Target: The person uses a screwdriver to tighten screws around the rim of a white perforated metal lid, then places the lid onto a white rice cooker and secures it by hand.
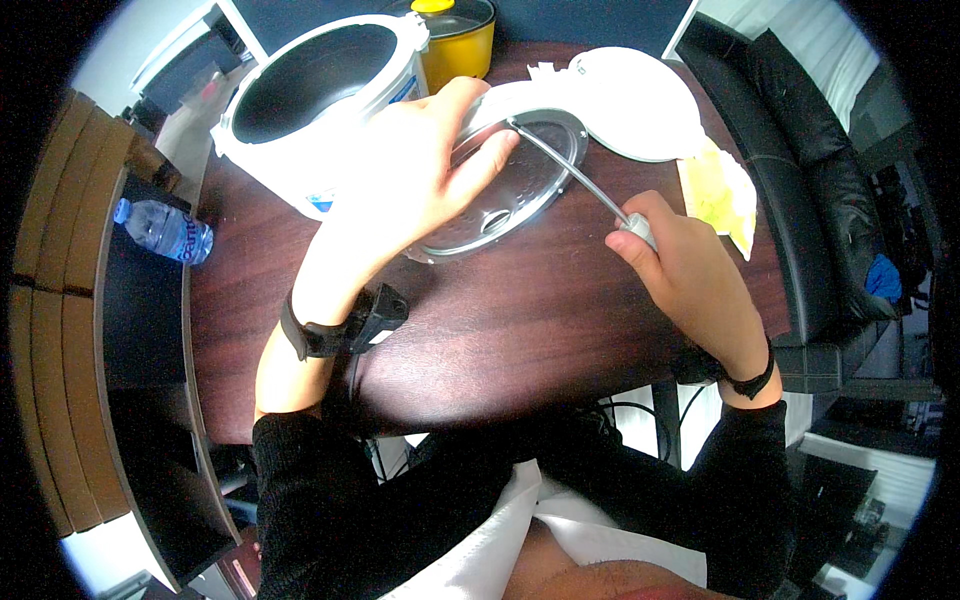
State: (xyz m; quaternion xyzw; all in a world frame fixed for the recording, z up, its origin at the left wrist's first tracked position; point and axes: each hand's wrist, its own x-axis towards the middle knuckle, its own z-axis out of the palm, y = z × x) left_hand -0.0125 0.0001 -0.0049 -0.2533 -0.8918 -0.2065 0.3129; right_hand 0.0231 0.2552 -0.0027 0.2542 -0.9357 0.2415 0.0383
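My right hand point(690, 275) is closed around the pale handle of a screwdriver point(570, 170). Its metal shaft points up and left, with the tip at the white part of a clear round lid point(500, 225). That lid is tilted over the table, and my left hand point(425, 160) grips its upper left side, thumb across the front. Just behind the left hand stands a white tub-shaped appliance body point(262, 165) with a dark, open inside. Fingers on the far side of the lid are partly hidden.
A yellow pot point(465, 55) sits at the back. To the right lie a white round cover point(645, 105) and a yellow and white packet point(720, 195) on the dark wood table point(500, 330). A water bottle point(165, 230) lies left, beyond the table edge; a black sofa point(790, 190) stands right.
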